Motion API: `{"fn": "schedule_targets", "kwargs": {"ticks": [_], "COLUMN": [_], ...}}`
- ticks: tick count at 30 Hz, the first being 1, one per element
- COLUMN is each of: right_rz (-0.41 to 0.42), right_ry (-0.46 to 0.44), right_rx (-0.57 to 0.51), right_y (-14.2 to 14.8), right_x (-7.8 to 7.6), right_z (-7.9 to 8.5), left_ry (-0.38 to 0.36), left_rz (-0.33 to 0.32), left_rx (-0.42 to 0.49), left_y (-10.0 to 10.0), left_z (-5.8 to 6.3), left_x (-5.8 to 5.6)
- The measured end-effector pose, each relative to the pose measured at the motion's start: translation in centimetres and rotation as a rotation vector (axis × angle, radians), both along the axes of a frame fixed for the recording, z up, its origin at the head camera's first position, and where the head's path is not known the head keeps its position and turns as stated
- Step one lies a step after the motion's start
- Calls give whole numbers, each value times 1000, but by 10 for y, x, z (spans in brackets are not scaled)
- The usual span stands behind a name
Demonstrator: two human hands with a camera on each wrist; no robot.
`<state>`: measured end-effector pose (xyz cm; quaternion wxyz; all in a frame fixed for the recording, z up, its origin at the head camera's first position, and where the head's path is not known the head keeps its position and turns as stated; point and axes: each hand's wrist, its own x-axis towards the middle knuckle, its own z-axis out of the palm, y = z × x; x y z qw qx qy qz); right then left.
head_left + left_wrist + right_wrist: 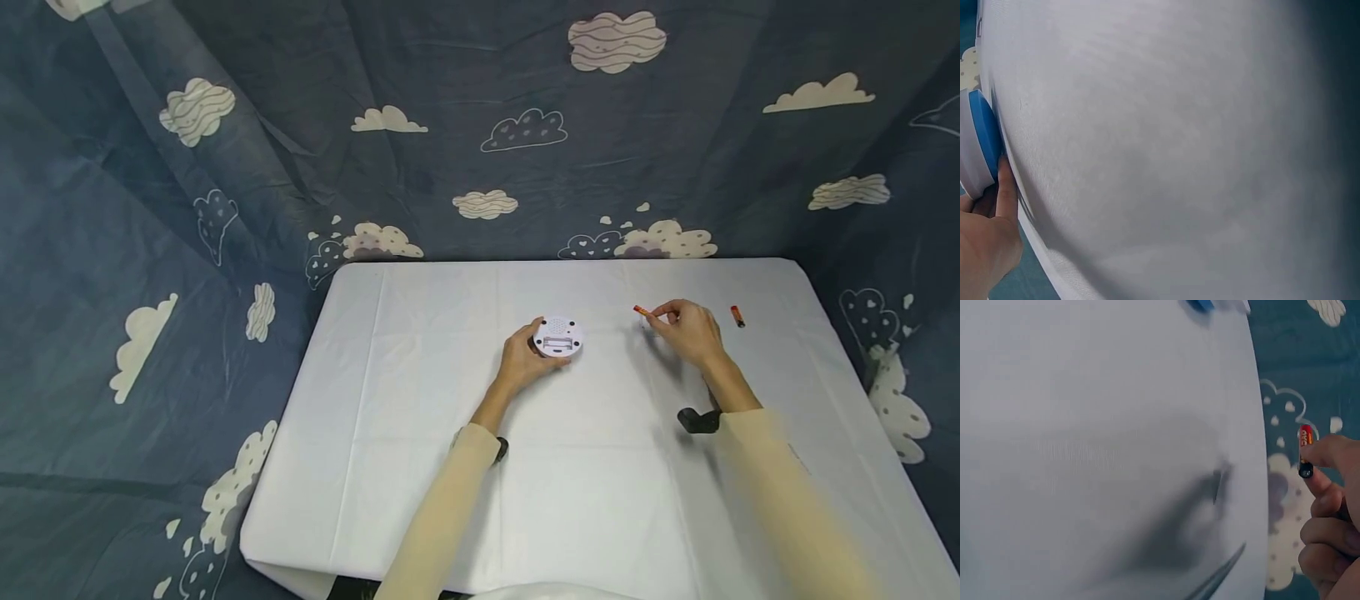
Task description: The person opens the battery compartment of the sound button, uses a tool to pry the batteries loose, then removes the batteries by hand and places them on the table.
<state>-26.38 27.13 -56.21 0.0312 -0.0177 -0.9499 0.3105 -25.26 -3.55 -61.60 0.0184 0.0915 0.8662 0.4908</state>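
My left hand (519,360) grips a round white device (558,327) by its edge, thumb and fingers on opposite sides. Its underside faces up in the head view, showing small speaker holes and a rectangular battery compartment (557,343). A blue face (985,134) shows on its other side in the left wrist view. To the right, my right hand (690,335) pinches a small red and black battery (1305,451) between thumb and index finger, above the table and apart from the device. Another battery (738,316) lies on the table beyond that hand.
A white cloth covers the table (585,500). Dark blue curtain (442,67) with cloud prints hangs along the back and sides. In the right wrist view, a small thin piece (1217,486) lies on the cloth, and a grey pointed item (1219,578) juts in; neither kind is clear.
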Motion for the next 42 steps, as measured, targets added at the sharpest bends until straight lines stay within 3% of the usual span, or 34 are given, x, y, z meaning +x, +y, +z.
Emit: {"fn": "schedule_targets", "kwargs": {"ticks": [4, 8, 12, 17, 25, 34, 42], "right_rz": [-100, -271, -457, -586, -695, -688, -677], "right_ry": [-65, -121, -129, -148, -217, -279, -245], "right_rx": [12, -34, -109, -146, -188, -182, -187], "right_y": [28, 60, 90, 119, 136, 142, 134], "right_x": [-5, -8, -9, -10, -13, -13, -15], "right_z": [-6, -14, -21, -27, -32, -44, -47], "left_ry": [-2, -11, -18, -28, -30, -54, -51], "left_rz": [3, 7, 7, 1, 11, 12, 16], "left_rx": [6, 15, 32, 44, 42, 40, 31], "left_y": [-1, -2, -2, -2, -2, 2, -1], "left_z": [0, 0, -1, -1, -1, -3, -1], "left_x": [-1, -1, -1, -1, -2, -1, -2]}}
